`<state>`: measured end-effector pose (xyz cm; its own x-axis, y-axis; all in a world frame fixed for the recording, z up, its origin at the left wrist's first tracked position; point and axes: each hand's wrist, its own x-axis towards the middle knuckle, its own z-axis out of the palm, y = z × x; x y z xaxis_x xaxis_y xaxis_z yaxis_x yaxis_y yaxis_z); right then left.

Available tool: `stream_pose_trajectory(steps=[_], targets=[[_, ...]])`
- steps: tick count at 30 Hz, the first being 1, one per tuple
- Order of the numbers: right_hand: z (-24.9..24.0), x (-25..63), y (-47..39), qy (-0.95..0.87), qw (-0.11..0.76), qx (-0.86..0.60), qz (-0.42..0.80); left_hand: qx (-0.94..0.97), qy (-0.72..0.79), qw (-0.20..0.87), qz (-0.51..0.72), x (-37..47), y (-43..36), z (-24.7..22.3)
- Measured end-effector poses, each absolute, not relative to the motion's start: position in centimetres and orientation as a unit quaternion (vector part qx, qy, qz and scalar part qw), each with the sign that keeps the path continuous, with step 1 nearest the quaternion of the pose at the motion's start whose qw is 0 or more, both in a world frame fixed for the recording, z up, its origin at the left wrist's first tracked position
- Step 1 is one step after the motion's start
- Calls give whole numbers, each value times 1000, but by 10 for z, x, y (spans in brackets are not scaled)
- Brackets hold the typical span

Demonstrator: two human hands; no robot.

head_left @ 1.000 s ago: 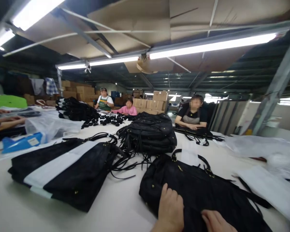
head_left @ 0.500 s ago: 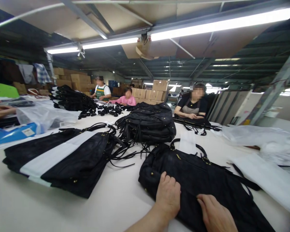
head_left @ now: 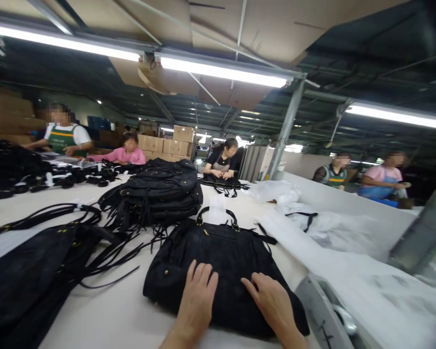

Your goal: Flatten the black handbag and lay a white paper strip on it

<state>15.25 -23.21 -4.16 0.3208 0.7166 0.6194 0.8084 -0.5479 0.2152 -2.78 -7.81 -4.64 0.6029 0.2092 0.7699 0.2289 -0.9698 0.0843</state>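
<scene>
Head view, left hand (head_left: 198,298) and right hand (head_left: 272,305) flat, grips open, on black bag (head_left: 218,261)

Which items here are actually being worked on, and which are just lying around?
In hand:
- black handbag, flat on the table
- left hand, palm down on the bag
- right hand, also flat on the bag

Lying about:
- stack of black bags behind it
- flat bags with loose straps at left
- white wrapping sheets at right
- cardboard boxes at the back
</scene>
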Motion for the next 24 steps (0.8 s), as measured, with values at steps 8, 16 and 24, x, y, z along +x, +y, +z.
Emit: stream_pose_trajectory(steps=[8,16,24], targets=[[-45,165,-223,-436,97,-818,-363,-952,-99,8,-290,-14,-91,-38],[-47,170,-213,-413,51,-837,-355,-964,-124,4,-235,10,-71,-43],[-26,159,-207,-431,85,-830,-345,-958,-130,2,-256,12,-67,-44]])
